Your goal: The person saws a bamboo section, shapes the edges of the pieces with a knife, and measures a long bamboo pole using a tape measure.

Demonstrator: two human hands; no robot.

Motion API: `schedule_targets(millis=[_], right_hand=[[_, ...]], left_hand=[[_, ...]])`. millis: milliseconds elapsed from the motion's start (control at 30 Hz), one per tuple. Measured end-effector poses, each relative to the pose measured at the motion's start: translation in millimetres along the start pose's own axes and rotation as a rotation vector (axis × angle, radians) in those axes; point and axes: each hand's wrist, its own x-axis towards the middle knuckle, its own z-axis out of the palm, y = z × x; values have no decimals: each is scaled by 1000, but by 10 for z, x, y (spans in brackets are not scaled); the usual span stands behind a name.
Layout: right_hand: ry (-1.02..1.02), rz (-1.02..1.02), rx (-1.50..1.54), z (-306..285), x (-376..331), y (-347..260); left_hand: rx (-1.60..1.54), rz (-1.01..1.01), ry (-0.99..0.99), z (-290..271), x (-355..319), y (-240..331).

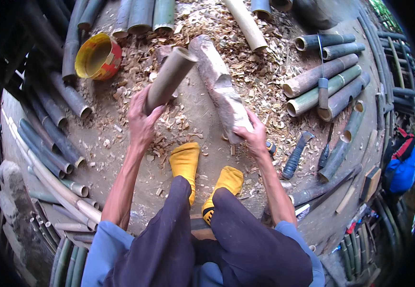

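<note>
Head view: left fingers point(137, 104) grip a bamboo tube point(170, 74), right fingers point(248, 135) a log point(217, 81); slackness might drop the tube

The held tube point(170, 80) is grey-brown, the log point(218, 83) mottled brown and whitish. Socks point(185, 160) are yellow, sleeves point(104, 251) blue, trousers point(255, 234) dark, perhaps navy. The bucket point(111, 63) shows yellow and red, the shavings point(262, 79) cream and tan, the bag point(403, 170) blue and red.
</note>
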Motion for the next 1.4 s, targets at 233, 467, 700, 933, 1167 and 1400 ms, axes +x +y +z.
schedule_targets(millis=[233,467,700,933,1167,1400], right_hand=[[104,-284,-55,-347,218,-557],[760,-711,-1377,-672,1152,-792],[-76,-471,-896,1504,703,-112],[195,-453,-703,1721,1040,183],[278,-428,-824,887,265,375],[251,-465,-857,796,-168,464]], left_hand=[[101,-24,77,-316,-128,-164],[96,-17,20,-215,-41,-72],[128,9,26,-363,41,-124],[141,49,10,-277,142,-67],[168,128,-229,223,83,46],[243,263,-312,703,88,89]])
